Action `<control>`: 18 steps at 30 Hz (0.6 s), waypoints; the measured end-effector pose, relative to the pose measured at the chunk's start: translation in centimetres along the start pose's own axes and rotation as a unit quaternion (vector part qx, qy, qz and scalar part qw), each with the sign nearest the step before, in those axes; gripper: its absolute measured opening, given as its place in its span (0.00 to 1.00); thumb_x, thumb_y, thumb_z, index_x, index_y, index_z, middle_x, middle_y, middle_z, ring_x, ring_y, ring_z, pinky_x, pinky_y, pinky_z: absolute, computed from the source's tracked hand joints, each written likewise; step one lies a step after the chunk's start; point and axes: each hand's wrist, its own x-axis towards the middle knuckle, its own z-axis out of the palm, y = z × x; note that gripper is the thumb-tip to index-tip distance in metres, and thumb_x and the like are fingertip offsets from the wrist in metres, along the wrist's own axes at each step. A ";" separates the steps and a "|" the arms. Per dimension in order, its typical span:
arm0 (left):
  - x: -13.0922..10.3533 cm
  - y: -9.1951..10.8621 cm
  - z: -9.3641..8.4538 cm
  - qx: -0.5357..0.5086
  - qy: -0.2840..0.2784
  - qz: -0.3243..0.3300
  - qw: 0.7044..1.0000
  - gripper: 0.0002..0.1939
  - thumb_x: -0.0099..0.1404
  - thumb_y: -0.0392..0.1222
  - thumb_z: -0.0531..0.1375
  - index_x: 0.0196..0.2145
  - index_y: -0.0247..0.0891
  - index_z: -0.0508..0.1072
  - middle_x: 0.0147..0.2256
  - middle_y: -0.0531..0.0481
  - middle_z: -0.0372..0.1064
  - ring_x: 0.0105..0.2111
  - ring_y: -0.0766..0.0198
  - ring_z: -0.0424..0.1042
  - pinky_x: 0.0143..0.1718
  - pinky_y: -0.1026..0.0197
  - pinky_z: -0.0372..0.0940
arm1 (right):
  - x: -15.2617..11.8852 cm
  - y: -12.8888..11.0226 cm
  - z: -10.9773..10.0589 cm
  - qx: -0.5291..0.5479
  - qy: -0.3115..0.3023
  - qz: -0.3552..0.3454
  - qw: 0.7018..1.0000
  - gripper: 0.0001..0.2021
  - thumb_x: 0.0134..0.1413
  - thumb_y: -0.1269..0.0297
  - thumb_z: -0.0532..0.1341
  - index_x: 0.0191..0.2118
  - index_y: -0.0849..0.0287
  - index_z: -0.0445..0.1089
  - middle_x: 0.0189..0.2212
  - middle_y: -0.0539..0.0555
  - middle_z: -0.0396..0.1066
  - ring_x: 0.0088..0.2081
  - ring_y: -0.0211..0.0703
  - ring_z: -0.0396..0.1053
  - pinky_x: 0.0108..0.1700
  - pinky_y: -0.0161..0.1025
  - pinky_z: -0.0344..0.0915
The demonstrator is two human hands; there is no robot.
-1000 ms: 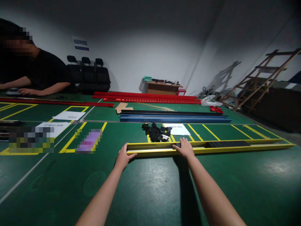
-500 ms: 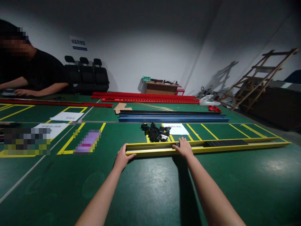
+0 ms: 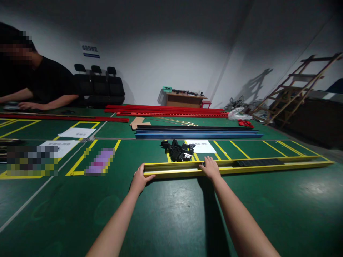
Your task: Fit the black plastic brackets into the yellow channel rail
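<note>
A long yellow metal channel point(image 3: 177, 175) lies across the green table, its hollow side facing up. My left hand point(image 3: 139, 179) is wrapped round its left end, with the thumb along the near wall. Farther right, my right hand point(image 3: 211, 168) reaches into the channel, fingers closed on a small black block point(image 3: 203, 164) that is mostly hidden under them. Several black blocks in a row point(image 3: 259, 162) sit inside the channel to the right of that hand. Just beyond the far wall is a heap of loose black plastic parts point(image 3: 178, 150).
Blue rails point(image 3: 198, 136) and red rails point(image 3: 171, 110) lie farther back. A paper sheet point(image 3: 200, 146) is beside the black heap. At the left, a person in black point(image 3: 56, 80) works at the table. A wooden ladder point(image 3: 297, 85) stands at the right.
My right hand and the small black block have shifted very slightly to the right along the channel. My left hand keeps its hold on the end.
</note>
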 end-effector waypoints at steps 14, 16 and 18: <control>-0.1 0.8 -0.3 -0.010 0.010 -0.008 1.000 0.33 0.47 0.47 0.66 0.51 0.40 0.63 0.47 0.43 0.67 0.48 0.52 0.67 0.51 0.49 0.61 | 0.1 0.1 0.4 0.000 0.030 0.008 1.000 0.34 0.54 0.52 0.50 0.62 0.69 0.50 0.63 0.63 0.43 0.64 0.52 0.39 0.61 0.46 0.39; -0.1 0.8 -0.3 -0.007 0.008 -0.009 1.000 0.33 0.47 0.47 0.66 0.51 0.40 0.63 0.47 0.43 0.66 0.48 0.52 0.67 0.51 0.49 0.61 | 0.2 0.1 0.3 0.002 0.027 0.008 1.000 0.33 0.54 0.54 0.49 0.62 0.69 0.50 0.63 0.63 0.45 0.64 0.52 0.40 0.61 0.45 0.39; -0.2 0.7 -0.3 -0.006 0.008 -0.010 1.000 0.34 0.48 0.48 0.66 0.51 0.40 0.62 0.48 0.42 0.66 0.48 0.52 0.67 0.50 0.50 0.61 | 0.1 0.1 0.2 0.003 0.026 0.007 1.000 0.32 0.55 0.55 0.49 0.62 0.69 0.51 0.63 0.63 0.45 0.64 0.51 0.40 0.61 0.45 0.39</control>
